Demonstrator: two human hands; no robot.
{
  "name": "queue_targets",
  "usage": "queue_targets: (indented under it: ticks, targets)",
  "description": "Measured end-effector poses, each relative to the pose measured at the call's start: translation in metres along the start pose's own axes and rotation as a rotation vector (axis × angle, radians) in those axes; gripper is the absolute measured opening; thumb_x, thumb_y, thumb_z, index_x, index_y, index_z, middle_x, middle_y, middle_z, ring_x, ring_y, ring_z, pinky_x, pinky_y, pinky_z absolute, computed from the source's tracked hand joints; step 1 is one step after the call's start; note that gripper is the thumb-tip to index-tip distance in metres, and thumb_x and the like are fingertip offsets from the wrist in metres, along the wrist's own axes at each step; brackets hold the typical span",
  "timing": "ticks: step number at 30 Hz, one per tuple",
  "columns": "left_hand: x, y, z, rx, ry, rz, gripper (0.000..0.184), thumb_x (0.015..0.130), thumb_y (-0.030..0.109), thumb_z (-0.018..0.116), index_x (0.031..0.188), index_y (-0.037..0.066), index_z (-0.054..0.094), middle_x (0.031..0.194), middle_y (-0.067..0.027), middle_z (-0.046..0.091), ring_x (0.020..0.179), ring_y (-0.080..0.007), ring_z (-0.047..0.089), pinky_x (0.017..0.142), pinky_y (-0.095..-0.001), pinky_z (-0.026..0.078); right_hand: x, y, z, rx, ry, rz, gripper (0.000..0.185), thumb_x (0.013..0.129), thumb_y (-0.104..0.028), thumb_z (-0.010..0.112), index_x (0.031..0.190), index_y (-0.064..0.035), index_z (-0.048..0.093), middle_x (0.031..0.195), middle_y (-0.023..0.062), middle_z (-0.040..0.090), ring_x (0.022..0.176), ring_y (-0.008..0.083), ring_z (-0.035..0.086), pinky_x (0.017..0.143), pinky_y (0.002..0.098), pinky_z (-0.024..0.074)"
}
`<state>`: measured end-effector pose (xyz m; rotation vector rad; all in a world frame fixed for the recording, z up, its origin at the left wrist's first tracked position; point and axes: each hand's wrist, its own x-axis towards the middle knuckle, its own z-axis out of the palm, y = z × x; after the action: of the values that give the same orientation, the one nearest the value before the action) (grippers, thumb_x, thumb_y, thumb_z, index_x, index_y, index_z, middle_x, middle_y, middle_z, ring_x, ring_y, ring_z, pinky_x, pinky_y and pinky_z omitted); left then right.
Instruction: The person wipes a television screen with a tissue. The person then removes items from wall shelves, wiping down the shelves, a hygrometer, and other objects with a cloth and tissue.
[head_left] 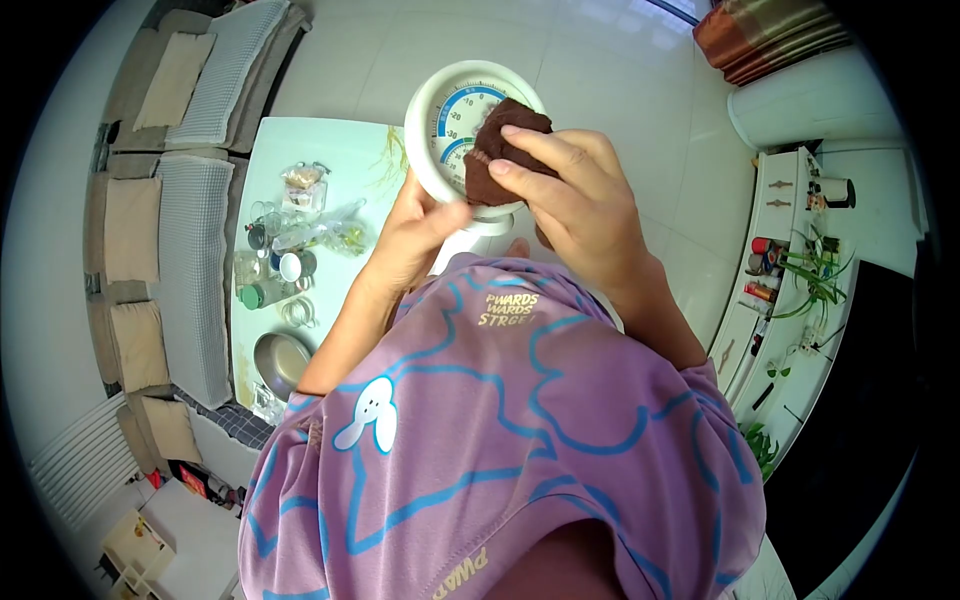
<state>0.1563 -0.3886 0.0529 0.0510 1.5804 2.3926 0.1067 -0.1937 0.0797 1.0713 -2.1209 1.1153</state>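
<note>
My left hand (418, 228) grips a round white dial thermometer (421, 130) by its lower left rim, thumb in front and the other fingers hidden behind. Blue arcs and numbers show on the left part of its face. A folded dark brown cloth (497, 180) covers the right part of the dial. My right hand (580, 180) presses this cloth against the face with its fingertips, closed on it. Beneath the dial, part of a white base (490, 227) is visible.
Left of me stands a pale table (350, 150) bearing jars, cups, plastic bags and a metal bowl (281, 360). Beyond it is a grey sofa (190, 260) with cushions. On the right, a white cabinet (735, 345) holds plants, near a large black screen (850, 430).
</note>
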Motion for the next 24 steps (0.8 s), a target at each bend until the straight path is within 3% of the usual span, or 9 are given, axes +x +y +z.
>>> queue_targets:
  ticks: [2, 3, 10, 12, 16, 18, 22, 23, 24]
  targets:
    - [0.000, 0.005, 0.006, -0.315, 0.005, -0.034, 0.078, 0.089, 0.044, 0.062, 0.144, 0.005, 0.023, 0.136, -0.0157, 0.044, 0.126, -0.0262, 0.045, 0.104, -0.0417, 0.040, -0.001, 0.001, 0.003, -0.009, 0.012, -0.019, 0.041, 0.065, 0.003, 0.070, 0.103, -0.0122, 0.069, 0.108, 0.0043, 0.063, 0.088, 0.0248, 0.055, 0.075, 0.0329, 0.0508]
    - [0.001, 0.006, 0.009, -0.152, 0.023, -0.035, 0.080, 0.091, 0.059, 0.048, 0.143, 0.003, 0.023, 0.136, -0.0169, 0.043, 0.125, -0.0274, 0.046, 0.103, -0.0441, 0.042, -0.001, 0.002, 0.003, -0.006, 0.011, -0.015, 0.041, 0.065, 0.003, 0.070, 0.103, -0.0122, 0.069, 0.108, 0.0043, 0.063, 0.088, 0.0248, 0.055, 0.075, 0.0329, 0.0508]
    - [0.013, 0.008, 0.014, -0.345, -0.021, -0.064, 0.073, 0.091, 0.053, 0.051, 0.139, 0.001, 0.030, 0.129, -0.0182, 0.050, 0.112, -0.0304, 0.058, 0.092, -0.0480, 0.052, 0.000, 0.002, 0.000, 0.009, -0.015, 0.055, 0.043, 0.064, 0.003, 0.069, 0.104, -0.0125, 0.068, 0.108, 0.0035, 0.062, 0.088, 0.0252, 0.055, 0.074, 0.0340, 0.0506]
    - [0.013, 0.004, 0.010, -0.344, 0.017, -0.066, 0.070, 0.091, 0.051, 0.053, 0.135, -0.001, 0.035, 0.123, -0.0179, 0.054, 0.106, -0.0288, 0.061, 0.079, -0.0451, 0.058, -0.001, 0.002, 0.001, 0.025, -0.023, 0.082, 0.043, 0.064, 0.003, 0.069, 0.104, -0.0127, 0.068, 0.108, 0.0035, 0.062, 0.088, 0.0253, 0.055, 0.075, 0.0342, 0.0506]
    - [0.012, -0.002, 0.002, -0.243, 0.068, -0.111, 0.070, 0.090, 0.057, 0.048, 0.132, 0.002, 0.041, 0.118, -0.0176, 0.057, 0.095, -0.0298, 0.063, 0.071, -0.0440, 0.058, -0.003, 0.000, 0.002, -0.008, -0.033, 0.075, 0.041, 0.066, 0.002, 0.069, 0.103, -0.0139, 0.069, 0.107, 0.0031, 0.062, 0.089, 0.0250, 0.055, 0.075, 0.0346, 0.0505]
    - [0.011, 0.000, 0.004, -0.192, 0.094, -0.140, 0.063, 0.088, 0.050, 0.052, 0.127, 0.001, 0.045, 0.107, -0.0174, 0.060, 0.080, -0.0273, 0.065, 0.062, -0.0401, 0.057, -0.005, 0.000, 0.004, -0.017, -0.043, 0.064, 0.040, 0.067, 0.002, 0.069, 0.103, -0.0144, 0.069, 0.106, 0.0029, 0.061, 0.089, 0.0249, 0.055, 0.075, 0.0346, 0.0505]
    - [0.007, 0.008, 0.007, -0.036, 0.121, -0.121, 0.064, 0.086, 0.043, 0.057, 0.127, -0.003, 0.041, 0.099, -0.0175, 0.060, 0.073, -0.0253, 0.065, 0.056, -0.0354, 0.055, -0.006, -0.008, 0.004, -0.019, -0.054, 0.065, 0.035, 0.068, -0.002, 0.069, 0.100, -0.0151, 0.071, 0.102, 0.0017, 0.060, 0.088, 0.0236, 0.054, 0.074, 0.0333, 0.0498]
    - [0.005, 0.012, 0.006, 0.017, 0.095, -0.149, 0.071, 0.087, 0.053, 0.056, 0.129, -0.003, 0.038, 0.101, -0.0184, 0.060, 0.071, -0.0253, 0.065, 0.057, -0.0338, 0.055, -0.006, -0.010, 0.004, -0.004, -0.053, 0.066, 0.033, 0.069, -0.003, 0.069, 0.099, -0.0158, 0.072, 0.101, 0.0012, 0.059, 0.088, 0.0230, 0.054, 0.074, 0.0327, 0.0495]
    - [0.003, 0.011, 0.004, 0.016, 0.095, -0.152, 0.071, 0.087, 0.053, 0.056, 0.129, -0.003, 0.038, 0.101, -0.0184, 0.060, 0.071, -0.0253, 0.065, 0.057, -0.0338, 0.055, -0.006, -0.011, 0.006, -0.004, -0.054, 0.069, 0.033, 0.069, -0.003, 0.069, 0.099, -0.0158, 0.072, 0.101, 0.0012, 0.059, 0.088, 0.0230, 0.054, 0.074, 0.0327, 0.0495]
